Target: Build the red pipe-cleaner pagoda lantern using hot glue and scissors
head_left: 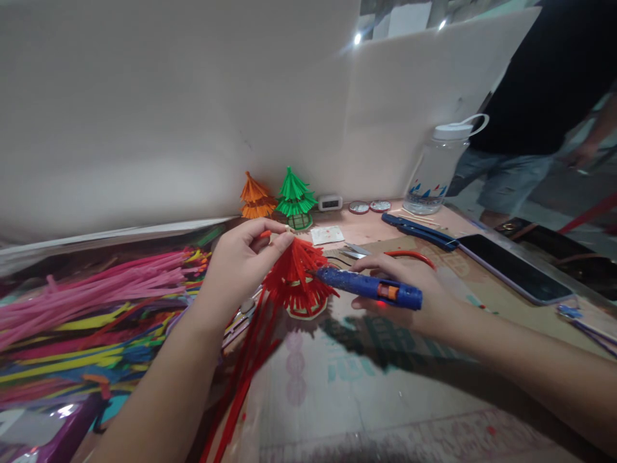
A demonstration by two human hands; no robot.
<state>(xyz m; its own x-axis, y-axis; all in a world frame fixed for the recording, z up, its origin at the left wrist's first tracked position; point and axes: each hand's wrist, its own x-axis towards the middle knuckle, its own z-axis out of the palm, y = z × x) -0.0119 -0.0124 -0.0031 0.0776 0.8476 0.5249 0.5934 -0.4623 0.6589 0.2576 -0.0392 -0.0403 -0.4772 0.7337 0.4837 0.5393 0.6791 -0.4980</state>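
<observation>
Glue gun (351, 283), blue and slim, lies clasped in our right hand (434, 297), its nozzle at the side of a red tree (299, 260); we cannot tell whether the tip touches. Our left hand (241, 260) has its grip pinched at the tree's peak, and the tree is in front of us at the middle of the table (385, 411). Long red strips (248, 386) trail toward us beside it. Beyond, an orange tree (255, 196) and a green tree (294, 193) stand side by side. Pink stems (96, 292) heap up on our left; a clear bottle (428, 173) and a phone (515, 267) are on our right.
</observation>
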